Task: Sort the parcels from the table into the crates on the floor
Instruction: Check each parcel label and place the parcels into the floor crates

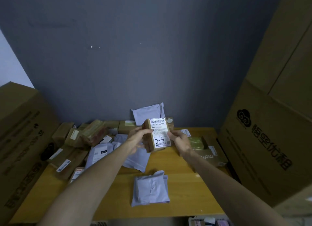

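Cardboard parcel (pixel 157 134): I am holding it upright between both grips, lifted off the desk (pixel 182 202), its white shipping label (pixel 159 133) facing me.
Left grip (pixel 136 139): I am curling its fingers round the parcel's left edge.
Right grip (pixel 179 138): I am pinching the parcel's right edge beside the label.
Desk: a grey mailer bag (pixel 150 188) is lying near the front, and boxed parcels (pixel 76 141) are piling up at the left.

Matt cardboard parcel (pixel 157 135), wooden table (pixel 177 158)
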